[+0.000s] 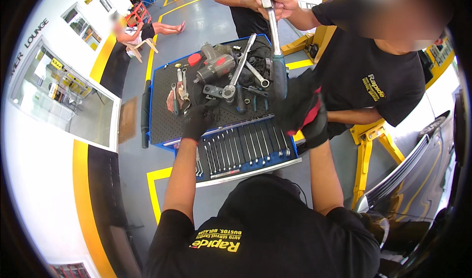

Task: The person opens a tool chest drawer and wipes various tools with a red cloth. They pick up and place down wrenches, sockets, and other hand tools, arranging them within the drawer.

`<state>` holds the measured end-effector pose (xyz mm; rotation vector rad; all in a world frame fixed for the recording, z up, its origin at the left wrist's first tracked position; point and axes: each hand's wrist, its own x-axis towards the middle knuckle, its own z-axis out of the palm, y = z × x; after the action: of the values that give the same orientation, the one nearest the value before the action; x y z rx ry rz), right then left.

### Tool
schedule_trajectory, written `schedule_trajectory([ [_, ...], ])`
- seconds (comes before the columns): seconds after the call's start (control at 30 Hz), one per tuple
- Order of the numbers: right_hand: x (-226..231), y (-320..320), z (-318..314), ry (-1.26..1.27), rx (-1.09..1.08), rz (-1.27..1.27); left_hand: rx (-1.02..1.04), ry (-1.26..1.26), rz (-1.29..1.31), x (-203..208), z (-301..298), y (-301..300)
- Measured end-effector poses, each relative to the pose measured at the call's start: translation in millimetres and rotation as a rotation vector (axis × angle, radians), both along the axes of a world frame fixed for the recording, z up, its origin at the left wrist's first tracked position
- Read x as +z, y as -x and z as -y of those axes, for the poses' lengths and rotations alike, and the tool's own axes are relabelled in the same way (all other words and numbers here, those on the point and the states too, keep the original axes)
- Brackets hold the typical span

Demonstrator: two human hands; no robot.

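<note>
My left hand (196, 123), in a black glove, is over the near-left part of the tool cart's mat (164, 115). Silver wrenches (185, 83) lie just beyond it, one end at the glove; its fingers blend into the dark mat. My right hand (314, 130), also gloved, is raised right of the cart beside a blurred black-and-red glove shape (300, 103), its fingers smeared. Close by hangs the blue-and-black handle of a long ratchet (274, 37), whose head a person's bare hand (280, 3) grips above. Whether my right hand touches it is unclear.
An impact wrench (216, 64), a ratchet (240, 69) and a red cap (194, 59) lie on the cart. Its front drawer (246, 150) stands out, lined with wrenches. Co-workers stand beyond and right, near yellow lift posts (368, 155) and a dark car (418, 179).
</note>
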<state>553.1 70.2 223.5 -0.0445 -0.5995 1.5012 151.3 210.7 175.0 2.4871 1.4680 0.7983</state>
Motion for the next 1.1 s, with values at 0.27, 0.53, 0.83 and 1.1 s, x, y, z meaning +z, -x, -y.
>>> schedule_trajectory([
  [0.27, 107.0, 35.0, -5.6, 0.052, -0.035, 0.209, 0.049, -0.047, -0.043, 12.0, 8.0, -27.0],
  [0.53, 89.5, 81.6, 4.4, 0.0, -0.013, 0.294, -0.269, -0.344, 0.486, 164.1, 41.3, -97.0],
  [0.83, 45.4, 113.5, 26.1, 0.197, -0.368, 1.237, -0.414, 0.746, 1.322, 151.2, 49.9, -172.8],
  [1.1, 59.4, 140.6, 57.3, -0.33, -0.859, 1.866, -0.109, 0.734, 1.699, 140.7, 36.5, -143.0],
])
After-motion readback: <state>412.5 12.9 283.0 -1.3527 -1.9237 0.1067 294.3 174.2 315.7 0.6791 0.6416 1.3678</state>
